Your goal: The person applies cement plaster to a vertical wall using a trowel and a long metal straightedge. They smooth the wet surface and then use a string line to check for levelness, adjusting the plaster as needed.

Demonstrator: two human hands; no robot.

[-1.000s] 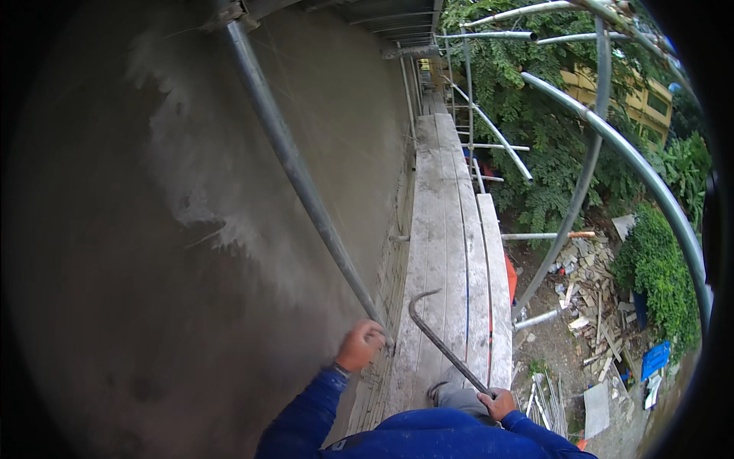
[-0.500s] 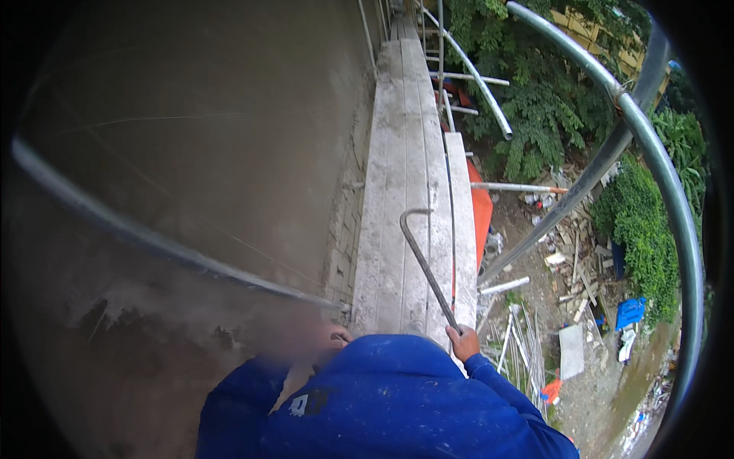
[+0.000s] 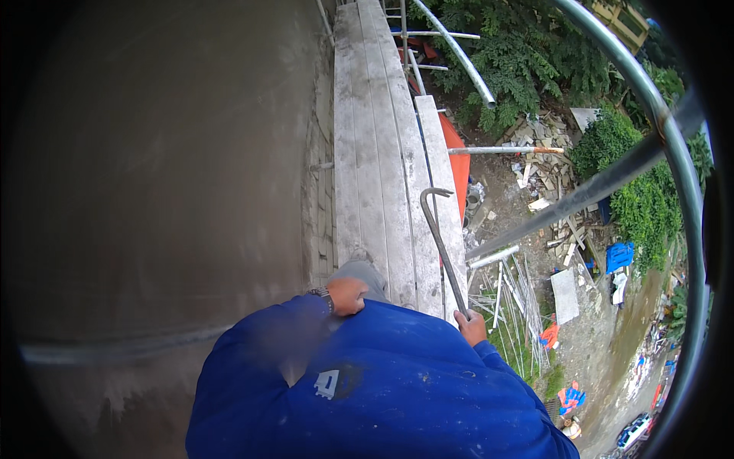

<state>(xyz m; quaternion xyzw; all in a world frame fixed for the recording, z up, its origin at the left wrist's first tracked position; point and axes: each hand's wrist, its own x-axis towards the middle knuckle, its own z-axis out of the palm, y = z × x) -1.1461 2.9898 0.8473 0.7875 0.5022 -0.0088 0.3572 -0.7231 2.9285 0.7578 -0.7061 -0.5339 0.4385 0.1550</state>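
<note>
My right hand [image 3: 472,327] is closed round the lower end of a dark metal crowbar [image 3: 446,256]. The bar slants up and forward over the planks, its hooked end at the top. At the front edge of my blue jacket [image 3: 397,367] my left hand [image 3: 348,296] is curled closed, touching or close to the hem. Whether its fingers grip cloth or anything else is hidden. A dark band circles the left wrist. Below that hand a grey trouser leg [image 3: 367,277] and a shoe show on the scaffold planks [image 3: 375,153].
A grey plastered wall [image 3: 168,183] runs along the left. Metal scaffold pipes [image 3: 673,153] curve past on the right, with a diagonal one [image 3: 566,203] beside the planks. Beyond the planks' right edge is a drop to ground strewn with rubble [image 3: 547,164], orange sheeting [image 3: 453,153] and bushes.
My left hand has come away from the wall side to the jacket's front edge. The view has shifted; the crowbar stays in my right hand, and a leg now shows on the planks.
</note>
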